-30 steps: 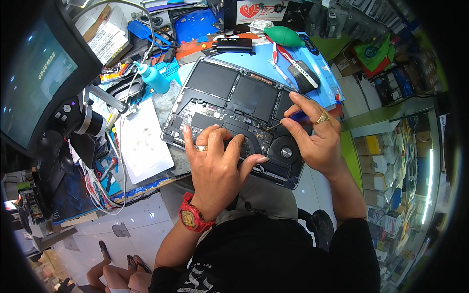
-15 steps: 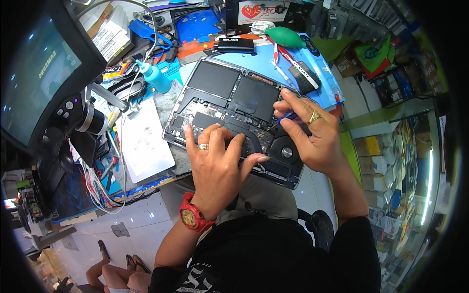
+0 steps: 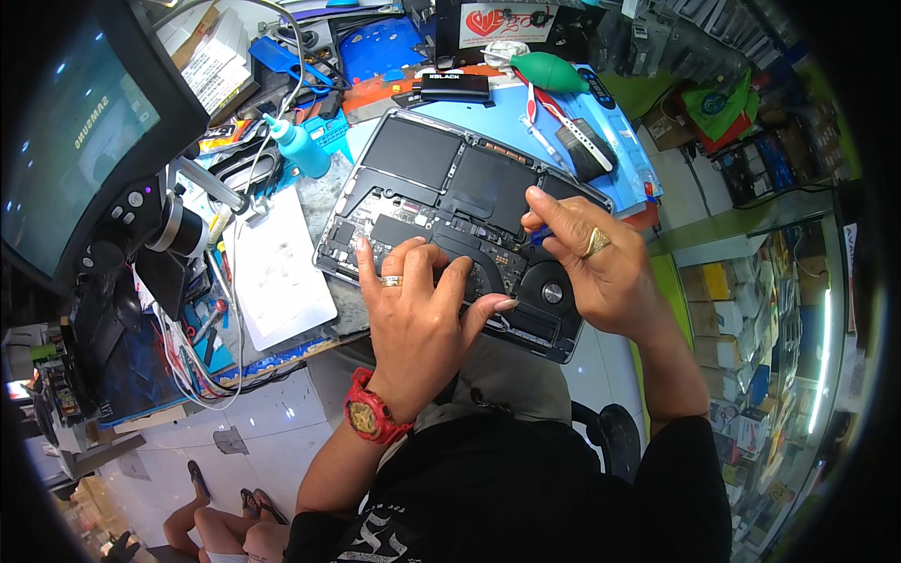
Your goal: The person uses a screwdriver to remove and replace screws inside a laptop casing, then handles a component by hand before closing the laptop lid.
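An opened laptop [image 3: 494, 178] lies with its underside up, showing black batteries, the circuit board, a dark heat pipe and a round fan [image 3: 552, 291]. My left hand [image 3: 418, 319] rests over the lower left of the board, fingers apart and bent, fingertips on the laptop, a ring on one finger. My right hand [image 3: 605, 277] grips a small blue-handled tool [image 3: 540, 235], probably a screwdriver, above the board left of the fan. The tool's tip is hidden.
Around the laptop are a white pad [image 3: 277, 291], cyan bottle [image 3: 298, 150], green blower [image 3: 549, 71], tweezers and brush [image 3: 587, 150], and cables. A monitor [image 3: 84, 150] stands left, a glass display case [image 3: 741, 328] right. Another person's legs [image 3: 221, 525] show at lower left.
My right hand's fingers have shifted slightly left and curled more over the blue tool, covering more of it. My left hand and the laptop stay about where they were.
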A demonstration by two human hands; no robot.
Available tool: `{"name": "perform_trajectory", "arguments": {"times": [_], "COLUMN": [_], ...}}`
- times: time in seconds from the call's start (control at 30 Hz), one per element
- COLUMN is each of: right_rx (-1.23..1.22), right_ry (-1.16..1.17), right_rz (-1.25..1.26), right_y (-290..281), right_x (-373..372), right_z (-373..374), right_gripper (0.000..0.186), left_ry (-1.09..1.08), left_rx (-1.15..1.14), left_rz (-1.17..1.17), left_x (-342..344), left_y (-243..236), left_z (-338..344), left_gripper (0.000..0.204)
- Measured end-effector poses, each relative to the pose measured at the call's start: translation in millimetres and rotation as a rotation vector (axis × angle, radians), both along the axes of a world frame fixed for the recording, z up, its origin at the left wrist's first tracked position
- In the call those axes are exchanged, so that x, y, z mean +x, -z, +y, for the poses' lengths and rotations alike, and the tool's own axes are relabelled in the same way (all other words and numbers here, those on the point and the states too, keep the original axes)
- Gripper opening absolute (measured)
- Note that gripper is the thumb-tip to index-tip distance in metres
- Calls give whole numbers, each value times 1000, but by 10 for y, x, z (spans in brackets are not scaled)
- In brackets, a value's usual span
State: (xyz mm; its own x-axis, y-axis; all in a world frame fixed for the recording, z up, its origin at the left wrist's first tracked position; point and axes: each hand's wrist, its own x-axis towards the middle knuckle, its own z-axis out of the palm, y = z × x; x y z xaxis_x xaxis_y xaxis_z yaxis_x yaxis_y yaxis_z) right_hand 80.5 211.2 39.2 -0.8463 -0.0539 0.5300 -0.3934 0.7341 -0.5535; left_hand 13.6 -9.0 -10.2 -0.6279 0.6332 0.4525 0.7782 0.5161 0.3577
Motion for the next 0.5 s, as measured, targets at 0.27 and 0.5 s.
{"name": "perform_trajectory", "arguments": {"times": [0.27, 0.5], "right_rx": [40, -6], "right_ry": [-19, 85], "right_rz": [-17, 39], "right_y": [-42, -27], "right_x": [-21, -55], "right_z": [16, -42], "right_gripper": [60, 49], "left_ry": [1, 5], "left_rx": [-10, -10], "left_rz": [7, -8], "left_x": [4, -5], "left_y": [-12, -10], "left_z": [3, -5], "left_gripper": [53, 52]}}
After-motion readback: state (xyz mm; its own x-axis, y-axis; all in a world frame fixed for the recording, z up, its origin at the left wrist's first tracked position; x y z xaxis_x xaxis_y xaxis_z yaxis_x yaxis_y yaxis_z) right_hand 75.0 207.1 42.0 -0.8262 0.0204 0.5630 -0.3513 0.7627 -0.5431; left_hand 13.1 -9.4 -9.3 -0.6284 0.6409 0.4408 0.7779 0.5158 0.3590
